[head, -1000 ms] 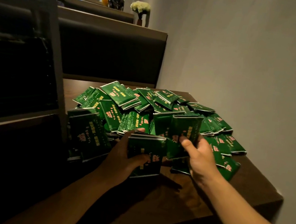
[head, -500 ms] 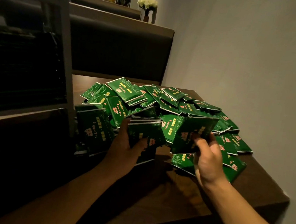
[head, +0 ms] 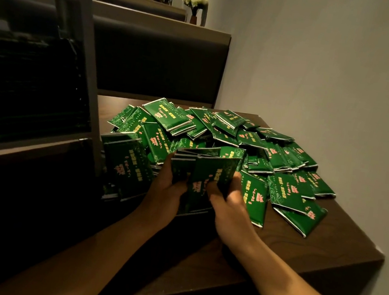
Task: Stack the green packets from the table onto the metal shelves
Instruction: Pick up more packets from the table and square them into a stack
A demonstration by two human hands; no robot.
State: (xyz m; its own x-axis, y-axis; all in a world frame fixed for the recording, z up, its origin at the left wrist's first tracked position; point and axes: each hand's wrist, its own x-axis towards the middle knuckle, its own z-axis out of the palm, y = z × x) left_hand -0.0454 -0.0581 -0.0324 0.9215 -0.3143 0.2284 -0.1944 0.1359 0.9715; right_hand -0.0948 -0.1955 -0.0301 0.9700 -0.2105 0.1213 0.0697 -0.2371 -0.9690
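A loose heap of green packets (head: pixel 228 137) with pink and gold print covers the far half of the dark wooden table (head: pixel 311 252). Just in front of the heap, my left hand (head: pixel 166 191) grips a small upright bundle of packets (head: pixel 183 163) from the left. My right hand (head: pixel 228 203) pinches one more green packet (head: pixel 212 175) flat against the front of that bundle. The metal shelves (head: pixel 82 58) stand at the left, with dark stacks on them that are too dim to make out.
A grey wall (head: pixel 337 93) borders the table on the right. Behind the table rises a dark padded seat back (head: pixel 155 64) with a ledge carrying a vase of white flowers (head: pixel 194 2). A separate stack of packets (head: pixel 127 164) leans by the shelf post.
My right hand has brought its packet leftward from the heap and laid it against the bundle in my left hand. The camera has shifted slightly.
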